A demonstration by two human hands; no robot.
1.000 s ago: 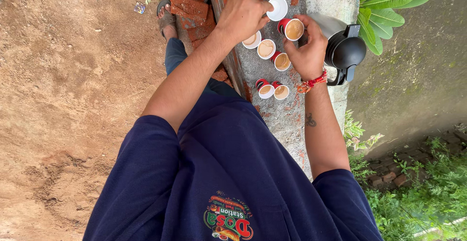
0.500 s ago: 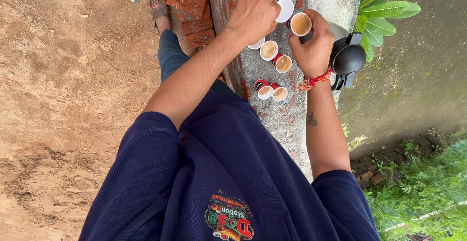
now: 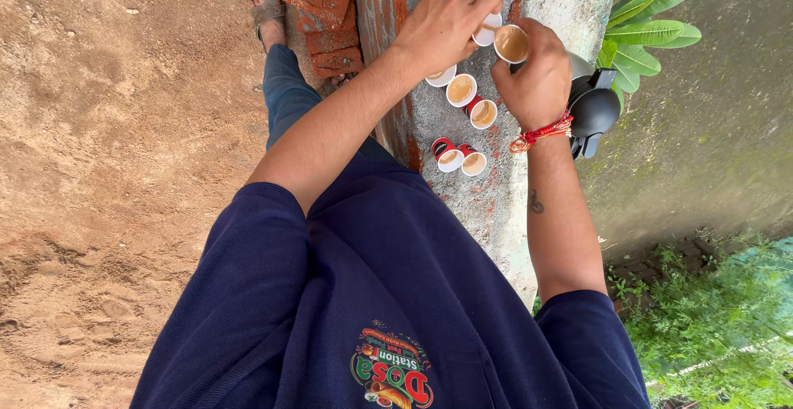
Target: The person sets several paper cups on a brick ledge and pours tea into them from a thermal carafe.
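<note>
My left hand [image 3: 446,25] grips a small white paper cup [image 3: 487,29] and tilts it against a cup of milky tea [image 3: 512,43], which my right hand [image 3: 537,78] holds. A red thread band circles my right wrist. Both hands hover over the top of a rough concrete wall [image 3: 496,202]. Under them stand several small red-and-white cups with tea: three in a row [image 3: 461,89] and a pair [image 3: 459,158] closer to me.
A black kettle [image 3: 595,107] stands on the wall just right of my right hand. Red bricks [image 3: 322,12] lean by the wall, near my sandalled foot [image 3: 268,4]. Bare brown earth lies to the left, green plants [image 3: 652,21] to the right.
My right hand has lifted the tea cup off the wall. My left hand has brought the white cup over until it tilts against that cup's rim.
</note>
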